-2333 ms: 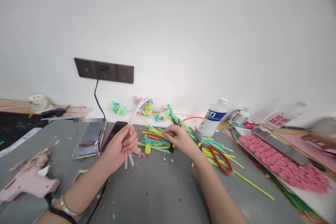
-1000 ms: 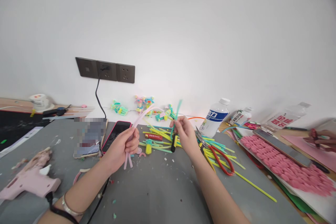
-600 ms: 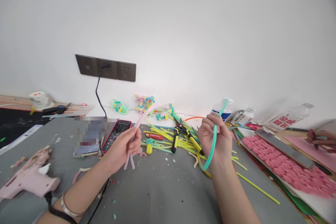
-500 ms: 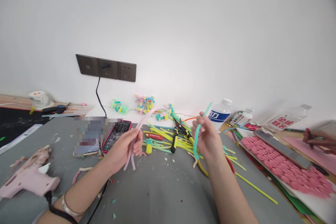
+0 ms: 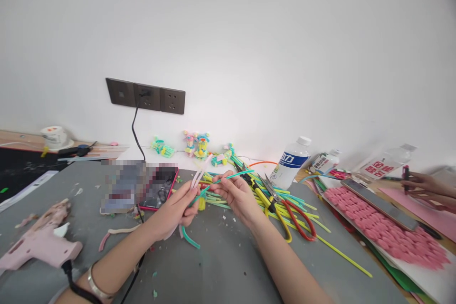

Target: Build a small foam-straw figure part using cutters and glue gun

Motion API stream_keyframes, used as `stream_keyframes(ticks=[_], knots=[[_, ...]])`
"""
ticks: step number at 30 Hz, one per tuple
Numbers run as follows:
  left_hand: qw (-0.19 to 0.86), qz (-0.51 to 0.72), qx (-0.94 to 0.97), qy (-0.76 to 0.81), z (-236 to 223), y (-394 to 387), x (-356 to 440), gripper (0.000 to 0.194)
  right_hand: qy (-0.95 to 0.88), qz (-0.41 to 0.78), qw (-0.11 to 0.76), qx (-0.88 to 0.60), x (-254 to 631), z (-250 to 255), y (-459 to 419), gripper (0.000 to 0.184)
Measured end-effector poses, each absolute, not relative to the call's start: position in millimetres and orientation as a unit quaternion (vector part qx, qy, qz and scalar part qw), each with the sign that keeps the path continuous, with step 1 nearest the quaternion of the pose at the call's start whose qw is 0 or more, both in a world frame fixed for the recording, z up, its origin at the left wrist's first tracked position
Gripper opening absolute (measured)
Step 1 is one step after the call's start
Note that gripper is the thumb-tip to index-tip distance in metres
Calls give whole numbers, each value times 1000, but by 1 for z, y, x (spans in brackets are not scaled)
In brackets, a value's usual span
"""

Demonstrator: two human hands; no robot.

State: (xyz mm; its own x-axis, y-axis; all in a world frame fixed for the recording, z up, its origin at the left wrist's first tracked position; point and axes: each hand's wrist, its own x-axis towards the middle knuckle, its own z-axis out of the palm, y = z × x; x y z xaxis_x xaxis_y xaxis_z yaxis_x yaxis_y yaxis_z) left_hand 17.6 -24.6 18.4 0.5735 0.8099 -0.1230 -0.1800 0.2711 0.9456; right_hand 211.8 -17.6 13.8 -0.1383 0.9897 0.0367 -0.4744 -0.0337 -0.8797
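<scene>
My left hand (image 5: 178,210) is closed around folded pale pink pipe cleaners (image 5: 196,178) and a teal pipe cleaner (image 5: 191,238), whose curved end hangs below the fist. My right hand (image 5: 238,195) pinches the teal strand just to the right, with its tip sticking out past the fingers. Both hands are raised over the grey mat (image 5: 228,270). Behind them lies a pile of yellow, green and teal pipe cleaners (image 5: 309,221). Red-handled scissors (image 5: 301,223) and yellow-and-black pliers (image 5: 261,194) rest on the pile, beside my right forearm.
A pink glue gun (image 5: 42,247) lies at left near two phones. Small pipe-cleaner figures (image 5: 202,145) stand along the wall. At right are a blue-labelled bottle (image 5: 291,164), a pink bumpy piece (image 5: 384,228) and another person's hand (image 5: 423,184) holding a pen.
My right hand has moved left with the teal pipe cleaner, bringing it to my left hand, which now grips it with the pink ones. The scissors have come into full view.
</scene>
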Motion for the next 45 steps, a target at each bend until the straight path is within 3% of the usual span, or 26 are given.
stream_keyframes(ticks=[9,11,15,18,23,31,45], knots=[[850,187,439,224,24,-24,6,39,-517,563,509,-395,221,11,-13,29],[853,227,416,219,25,-21,3,39,-562,491,507,-431,233,12,-9,30],[841,299,389,227,26,-15,1,37,-578,234,523,-581,278,13,2,28],[842,313,377,225,27,-14,2,37,-551,156,511,-641,313,6,9,21],[843,321,370,223,29,-15,4,36,-619,32,360,-698,336,-15,21,37],[846,315,368,223,29,-16,3,37,-657,25,273,-702,330,-32,31,38],[849,297,368,237,23,-14,3,38,-586,64,125,-798,322,0,80,24]])
